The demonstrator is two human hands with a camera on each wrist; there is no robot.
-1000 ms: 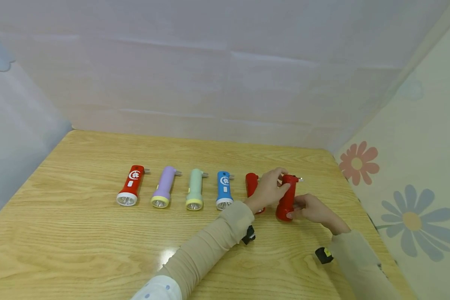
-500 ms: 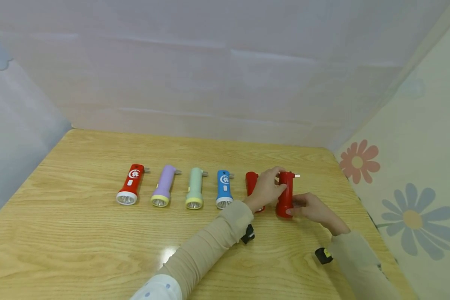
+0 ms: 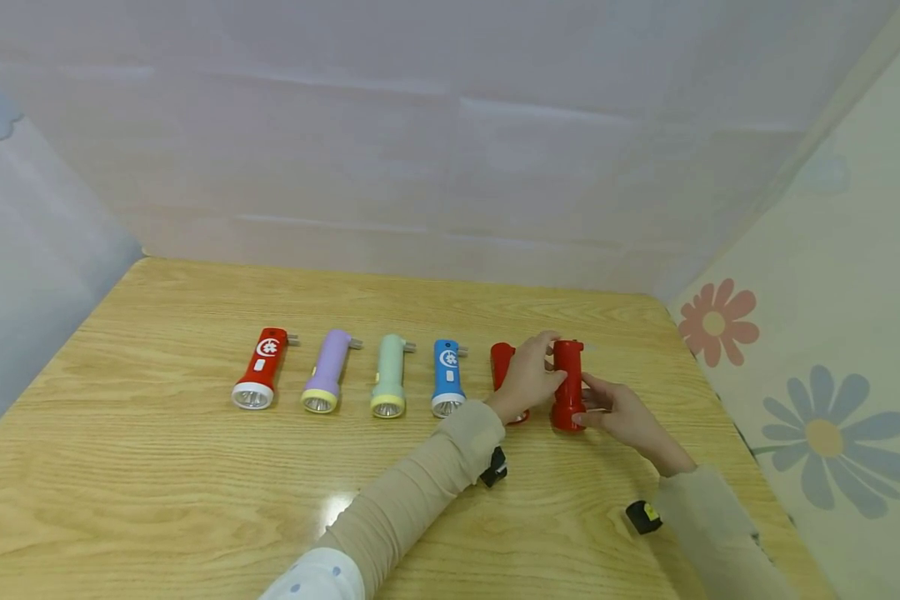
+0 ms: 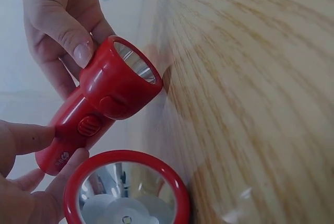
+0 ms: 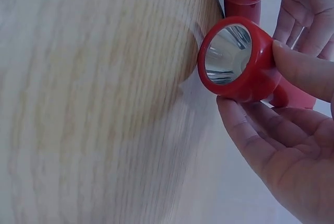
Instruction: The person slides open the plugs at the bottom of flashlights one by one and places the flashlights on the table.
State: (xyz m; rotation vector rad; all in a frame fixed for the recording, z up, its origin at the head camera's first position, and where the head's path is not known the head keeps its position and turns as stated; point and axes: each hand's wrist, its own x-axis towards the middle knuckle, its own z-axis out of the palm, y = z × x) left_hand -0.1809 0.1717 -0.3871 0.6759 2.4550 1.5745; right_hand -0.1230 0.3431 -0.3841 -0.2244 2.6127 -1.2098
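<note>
A red flashlight (image 3: 568, 383) is between both hands at the right end of a row of flashlights. My left hand (image 3: 528, 379) holds its narrow tail end, thumb and fingers on either side, as the left wrist view shows. At the wide lamp head, my right hand (image 3: 622, 412) pinches with thumb and fingers. The lens (image 5: 228, 54) faces toward the front, its rim right at the tabletop in the right wrist view. A ribbed switch (image 4: 90, 126) shows on the handle. Just left lies another red flashlight (image 3: 501, 364), partly hidden behind my left hand.
Farther left on the wooden table (image 3: 195, 500) lie a red-and-white flashlight (image 3: 262, 362), a purple one (image 3: 332, 367), a mint green one (image 3: 392, 367) and a blue one (image 3: 447, 375), their plug prongs pointing right. Fabric walls stand behind and beside the table.
The held red flashlight has rolled about its length and shifted slightly left; its metal prongs, earlier sticking out to the right, are barely visible now. Both hands keep their hold.
</note>
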